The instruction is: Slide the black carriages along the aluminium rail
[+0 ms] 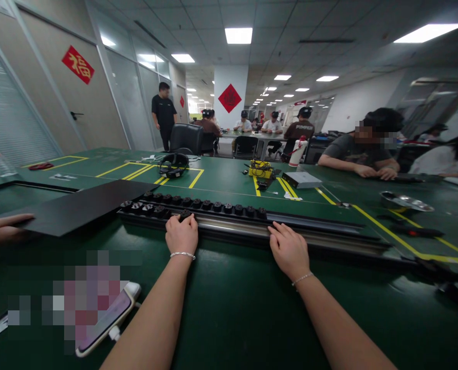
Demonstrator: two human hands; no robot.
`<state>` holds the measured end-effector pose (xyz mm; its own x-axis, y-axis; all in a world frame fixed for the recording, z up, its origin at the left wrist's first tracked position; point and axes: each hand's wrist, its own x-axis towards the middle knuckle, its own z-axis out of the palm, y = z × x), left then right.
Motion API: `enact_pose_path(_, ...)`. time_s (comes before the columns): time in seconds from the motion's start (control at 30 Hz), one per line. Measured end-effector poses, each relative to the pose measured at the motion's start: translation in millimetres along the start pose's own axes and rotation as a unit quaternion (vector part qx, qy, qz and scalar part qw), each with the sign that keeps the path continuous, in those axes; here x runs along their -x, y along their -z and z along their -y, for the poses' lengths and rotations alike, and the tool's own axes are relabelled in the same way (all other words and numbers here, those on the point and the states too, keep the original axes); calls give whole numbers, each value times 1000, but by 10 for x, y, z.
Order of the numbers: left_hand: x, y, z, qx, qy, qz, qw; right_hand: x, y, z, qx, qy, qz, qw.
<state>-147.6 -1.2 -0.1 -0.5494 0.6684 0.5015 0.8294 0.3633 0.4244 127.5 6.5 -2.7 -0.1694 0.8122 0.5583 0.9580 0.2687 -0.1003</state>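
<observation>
A long black rail with a shiny metal channel (232, 225) lies across the green table in front of me. My left hand (181, 235) pinches a small black round part (185, 214) at the channel, thumb and fingers on either side of it. More round parts (147, 208) sit in the rail just left of that hand. On the rail's near edge, farther right, rest the outstretched fingers of my right hand (289, 247), holding nothing visible. Behind is a second black rail (309, 221) bearing a row of similar black parts (217, 206).
At left, another person's hand (8, 226) touches a dark flat panel (82, 205). A phone (111, 318) with a cable lies near my left forearm. Farther back are a headset (173, 164), a yellow object (261, 168), a white box (301, 180) and a metal bowl (406, 201).
</observation>
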Motion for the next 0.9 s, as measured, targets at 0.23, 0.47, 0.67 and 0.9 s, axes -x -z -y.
enact_pose_path(0.23, 0, 4, -24, 4, 0, -1, 1000, -8, 31, 17, -2, -3, 8, 1000)
enact_pose_path(0.47, -16, -9, -38, 4, 4, 2, 1000, -8, 14, 17, -3, -5, 0, 1000)
enact_pose_path(0.67, -18, -14, -25, -1, -1, -3, 1000, -5, 19, 21, -8, -5, -1, 1000)
enact_pose_path(0.9, -15, -18, -27, -4, 4, 4, 1000, -5, 27, 16, -8, -4, 4, 1000)
